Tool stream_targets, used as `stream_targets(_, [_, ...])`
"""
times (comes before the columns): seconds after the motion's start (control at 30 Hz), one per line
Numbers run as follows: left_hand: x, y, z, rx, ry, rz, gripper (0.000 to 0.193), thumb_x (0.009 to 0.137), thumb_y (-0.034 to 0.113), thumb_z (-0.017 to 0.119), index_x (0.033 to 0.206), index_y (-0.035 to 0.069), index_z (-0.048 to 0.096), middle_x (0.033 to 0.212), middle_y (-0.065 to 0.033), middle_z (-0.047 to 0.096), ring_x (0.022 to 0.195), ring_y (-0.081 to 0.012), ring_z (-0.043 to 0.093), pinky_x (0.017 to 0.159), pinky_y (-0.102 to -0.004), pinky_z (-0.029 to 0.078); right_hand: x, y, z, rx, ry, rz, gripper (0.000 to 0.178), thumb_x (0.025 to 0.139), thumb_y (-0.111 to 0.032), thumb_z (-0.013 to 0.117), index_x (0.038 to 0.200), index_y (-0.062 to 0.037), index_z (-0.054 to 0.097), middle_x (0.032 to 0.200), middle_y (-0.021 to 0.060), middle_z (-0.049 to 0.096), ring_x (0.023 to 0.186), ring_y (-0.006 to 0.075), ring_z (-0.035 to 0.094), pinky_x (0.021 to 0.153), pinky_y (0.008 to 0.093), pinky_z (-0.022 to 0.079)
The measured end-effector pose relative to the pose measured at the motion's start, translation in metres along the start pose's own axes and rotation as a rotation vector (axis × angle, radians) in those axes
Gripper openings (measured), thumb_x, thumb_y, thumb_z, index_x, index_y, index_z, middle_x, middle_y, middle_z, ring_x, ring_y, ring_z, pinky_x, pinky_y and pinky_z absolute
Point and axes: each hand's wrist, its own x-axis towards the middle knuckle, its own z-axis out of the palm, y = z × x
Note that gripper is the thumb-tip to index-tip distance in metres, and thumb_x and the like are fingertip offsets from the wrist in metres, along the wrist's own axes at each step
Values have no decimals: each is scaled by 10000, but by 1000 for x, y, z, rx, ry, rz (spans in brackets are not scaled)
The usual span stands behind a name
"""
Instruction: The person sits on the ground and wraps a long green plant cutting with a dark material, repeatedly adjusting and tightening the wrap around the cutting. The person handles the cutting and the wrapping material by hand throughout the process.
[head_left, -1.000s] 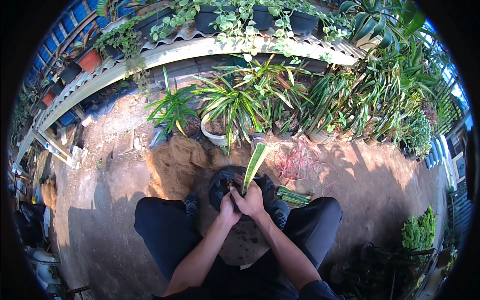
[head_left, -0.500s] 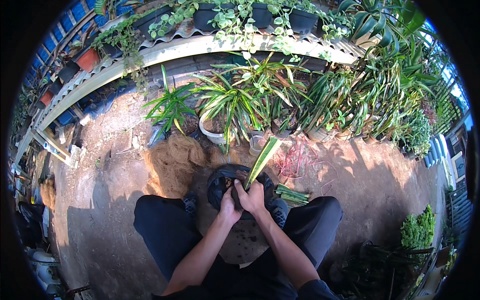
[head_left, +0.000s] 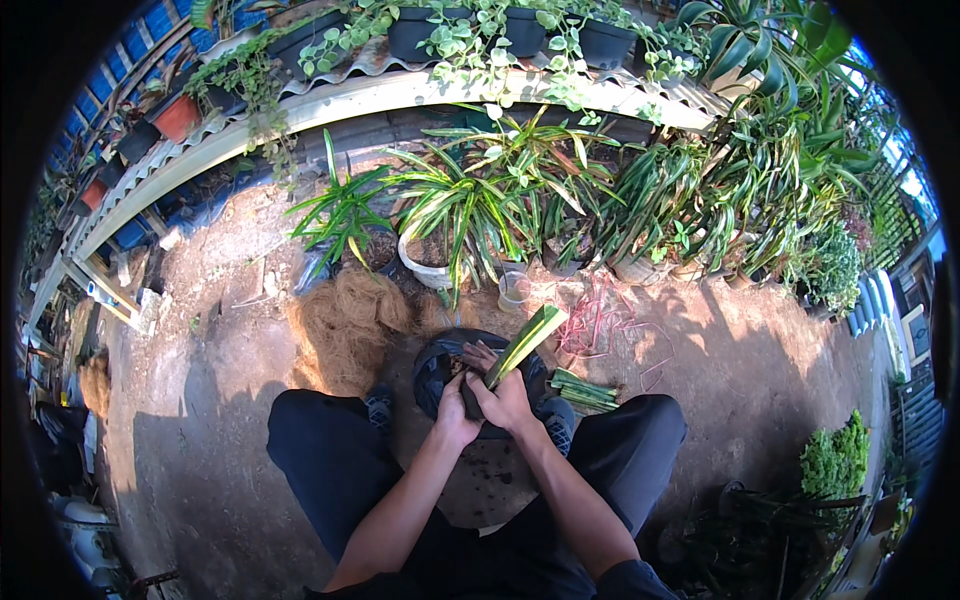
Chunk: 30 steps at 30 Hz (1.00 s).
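Note:
Between my knees, my left hand (head_left: 459,412) and my right hand (head_left: 506,402) are closed together around the lower end of a snake plant leaf cutting (head_left: 530,338). The broad green leaf with yellow edges leans up to the right. Dark material, perhaps soil or plastic, shows between my palms around its base. Some soil-stained fingers reach out past the clump; which hand they belong to is hard to tell. Beneath the hands is a black plastic bag (head_left: 430,375), opened wide, with brown matter inside. A bundle of cut green leaves (head_left: 585,390) lies right of the bag.
Brown coconut fibre (head_left: 345,335) is heaped at the left. Tangled pink strings (head_left: 600,325) lie on the ground beyond the leaf bundle. A clear plastic cup (head_left: 513,290) and a white pot (head_left: 425,268) stand ahead, before a row of potted plants under a corrugated shelf (head_left: 370,95).
The leaf has tipped lower and slightly to the right. Fingers beyond the dark clump are now more spread. Both hands keep their hold over the bag.

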Motion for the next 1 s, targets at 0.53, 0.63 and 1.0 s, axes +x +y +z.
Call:
stream_targets(0.53, [-24,28,27,177,60,-229,520,965,556,342,1283,193,534,1290,-76,567,1148,-270,589,889,-583,495,6,6,-16,267,-210,74,373,797,-37,545,1139,39,672,1322,178,588,1248,277,536,1088,373,361])
stream_targets(0.63, [-26,27,30,233,104,-194,574,941,622,371,1316,214,521,1312,-67,561,1150,-272,586,894,-579,492,4,-1,-10,114,-147,105,382,898,-148,534,1227,28,615,1288,188,605,1225,280,552,1068,373,381])
stream_targets(1.0, [-17,-2,14,252,157,33,420,954,528,449,1186,211,596,1140,-20,633,1032,-173,628,830,-377,543,0,16,16,-1,85,243,553,951,-471,502,1004,61,644,909,299,652,924,441,645,803,455,492])
